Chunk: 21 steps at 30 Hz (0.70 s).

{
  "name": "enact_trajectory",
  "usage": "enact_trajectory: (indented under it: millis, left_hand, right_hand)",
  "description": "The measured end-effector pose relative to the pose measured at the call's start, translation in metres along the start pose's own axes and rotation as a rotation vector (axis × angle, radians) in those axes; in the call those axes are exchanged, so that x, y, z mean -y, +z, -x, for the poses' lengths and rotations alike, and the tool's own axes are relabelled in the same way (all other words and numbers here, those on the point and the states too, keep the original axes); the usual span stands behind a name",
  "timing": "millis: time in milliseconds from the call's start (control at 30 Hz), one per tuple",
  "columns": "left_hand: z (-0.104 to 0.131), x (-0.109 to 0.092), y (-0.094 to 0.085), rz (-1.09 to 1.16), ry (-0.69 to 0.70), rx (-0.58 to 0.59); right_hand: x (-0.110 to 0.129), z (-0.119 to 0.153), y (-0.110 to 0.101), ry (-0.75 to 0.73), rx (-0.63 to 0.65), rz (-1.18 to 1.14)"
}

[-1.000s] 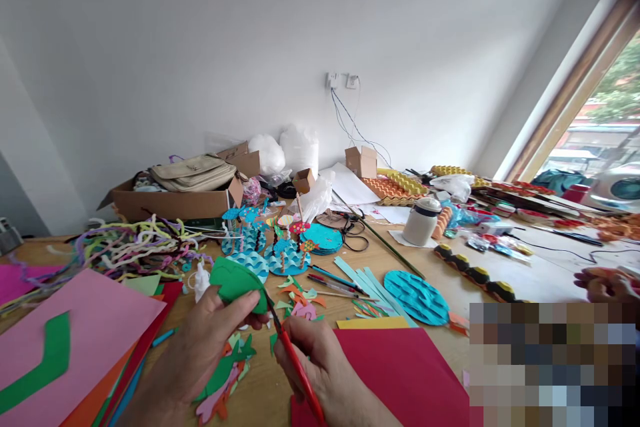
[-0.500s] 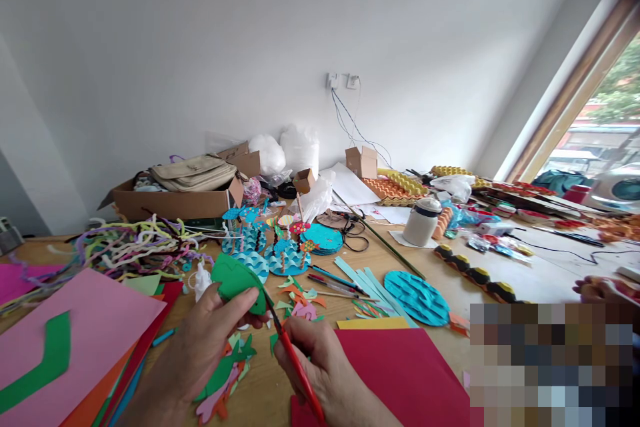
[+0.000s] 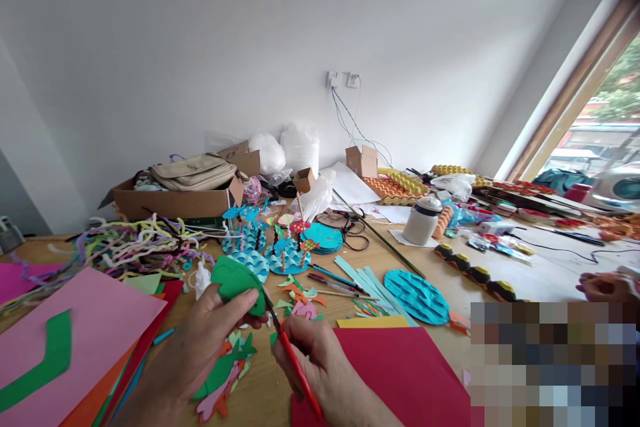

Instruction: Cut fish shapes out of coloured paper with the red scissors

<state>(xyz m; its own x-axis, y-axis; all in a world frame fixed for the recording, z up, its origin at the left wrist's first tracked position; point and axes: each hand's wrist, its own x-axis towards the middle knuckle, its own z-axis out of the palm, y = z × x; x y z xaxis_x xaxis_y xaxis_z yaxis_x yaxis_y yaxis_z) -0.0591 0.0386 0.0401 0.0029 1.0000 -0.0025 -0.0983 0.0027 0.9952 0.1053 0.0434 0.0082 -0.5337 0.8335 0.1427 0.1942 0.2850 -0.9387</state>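
Pinched in my left hand (image 3: 210,333) is a piece of green paper (image 3: 234,278) with a curved outline. My right hand (image 3: 320,353) is closed around the red-handled scissors (image 3: 299,367). Their dark blades point up and left and meet the right edge of the green paper; how far the blades are apart is hard to see. Below my hands lie cut paper fish (image 3: 227,373) in green, pink and orange. Coloured paper scraps (image 3: 300,297) are scattered just beyond the blades.
Pink paper (image 3: 100,327) tops a stack at left; red paper (image 3: 395,367) lies at right. Farther back are pipe cleaners (image 3: 145,243), blue fish models (image 3: 285,253), a blue paper disc (image 3: 417,297) and a white jar (image 3: 421,221). Another person's hand (image 3: 607,287) is at far right.
My hands, the scissors and the green paper stay almost in place, with only a tiny shift of the paper. The other person's hand at far right has changed its pose.
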Motion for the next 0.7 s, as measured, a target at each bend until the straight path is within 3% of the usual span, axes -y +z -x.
enact_trajectory:
  millis: [700]
  left_hand:
    - [0.0010,-0.0051,0.0012,0.040,0.041,0.004]
  right_hand:
    - [0.0050,0.0000,-0.0018,0.021,0.019,0.011]
